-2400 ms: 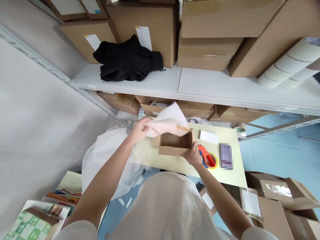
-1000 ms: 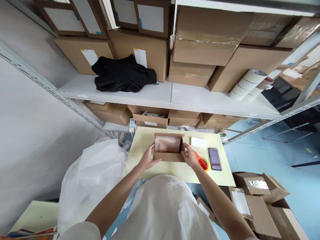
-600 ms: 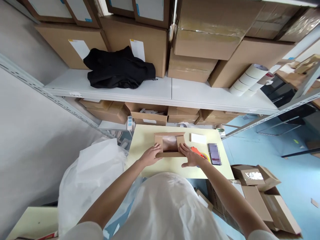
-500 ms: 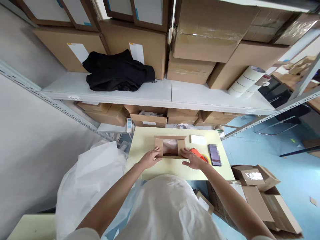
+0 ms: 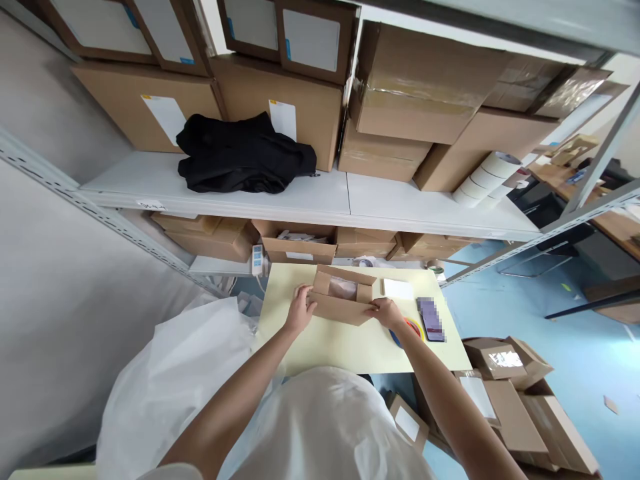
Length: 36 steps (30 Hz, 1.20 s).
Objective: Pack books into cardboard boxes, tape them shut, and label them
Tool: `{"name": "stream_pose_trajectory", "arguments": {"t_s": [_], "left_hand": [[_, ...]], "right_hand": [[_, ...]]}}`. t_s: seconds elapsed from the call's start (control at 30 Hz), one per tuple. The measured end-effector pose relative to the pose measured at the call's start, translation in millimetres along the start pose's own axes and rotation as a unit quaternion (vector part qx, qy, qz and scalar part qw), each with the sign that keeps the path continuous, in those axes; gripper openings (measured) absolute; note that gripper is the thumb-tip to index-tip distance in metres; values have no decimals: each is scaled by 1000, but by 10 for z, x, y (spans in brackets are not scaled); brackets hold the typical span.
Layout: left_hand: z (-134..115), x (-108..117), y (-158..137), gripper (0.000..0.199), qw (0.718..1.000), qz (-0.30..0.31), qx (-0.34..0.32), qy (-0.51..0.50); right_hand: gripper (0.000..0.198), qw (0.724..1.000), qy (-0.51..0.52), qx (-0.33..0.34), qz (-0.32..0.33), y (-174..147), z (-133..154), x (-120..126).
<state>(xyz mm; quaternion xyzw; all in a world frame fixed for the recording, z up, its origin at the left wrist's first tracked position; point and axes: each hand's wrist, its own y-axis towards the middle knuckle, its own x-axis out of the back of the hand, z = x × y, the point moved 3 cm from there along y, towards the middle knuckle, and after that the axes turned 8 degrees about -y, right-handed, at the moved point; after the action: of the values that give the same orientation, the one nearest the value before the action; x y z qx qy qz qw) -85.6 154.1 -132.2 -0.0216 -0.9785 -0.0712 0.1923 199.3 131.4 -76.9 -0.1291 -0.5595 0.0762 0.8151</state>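
Observation:
A small brown cardboard box [image 5: 341,309] is on the pale yellow table [image 5: 280,347] in front of me, turned slightly. Its long near panel faces me, and the top is partly open between the short end flaps. Through the gap shows a pale, glossy wrapped item [image 5: 343,288] whose kind I cannot make out. My left hand [image 5: 300,311] grips the box's left end, thumb at the near side. At the near right corner, my right hand [image 5: 387,313] pinches the cardboard edge. Partly hidden under my right wrist lies a tape dispenser with a yellow-edged roll [image 5: 416,328].
A white pad-like block [image 5: 397,289] and a phone [image 5: 431,319] lie at the table's right. Behind stands a shelf [image 5: 320,204] with cartons, a black garment [image 5: 245,155] and tape rolls [image 5: 486,179]. White sheeting [image 5: 170,367] hangs at left; cartons [image 5: 515,413] are piled right.
The near long panel of the box has come up into view, and the box is turned slightly. My hands have gone from resting on its end flaps to gripping its ends.

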Motion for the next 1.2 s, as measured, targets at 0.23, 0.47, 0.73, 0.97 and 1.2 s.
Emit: {"name": "stream_pose_trajectory", "arguments": {"t_s": [0.23,0.47,0.73,0.97,1.2], "left_hand": [[90,38,-26,53,999,-33,-22,-8],[-39,107,149,22,999,-31,-15,-14],[-99,101,-501,28,1000,-22,-16,12],[2,-48,-451,26,986,-62,105,-113],[45,-88,-406,35,981,-46,146,-118]], "right_hand": [[11,1000,-30,-8,-5,-14,152,-69],[33,1000,-21,-1,20,-113,134,-35],[34,999,-19,-18,-37,-432,4,-183],[51,985,-33,-53,-160,-384,64,-116],[84,968,-217,88,-90,-94,304,25]]}}
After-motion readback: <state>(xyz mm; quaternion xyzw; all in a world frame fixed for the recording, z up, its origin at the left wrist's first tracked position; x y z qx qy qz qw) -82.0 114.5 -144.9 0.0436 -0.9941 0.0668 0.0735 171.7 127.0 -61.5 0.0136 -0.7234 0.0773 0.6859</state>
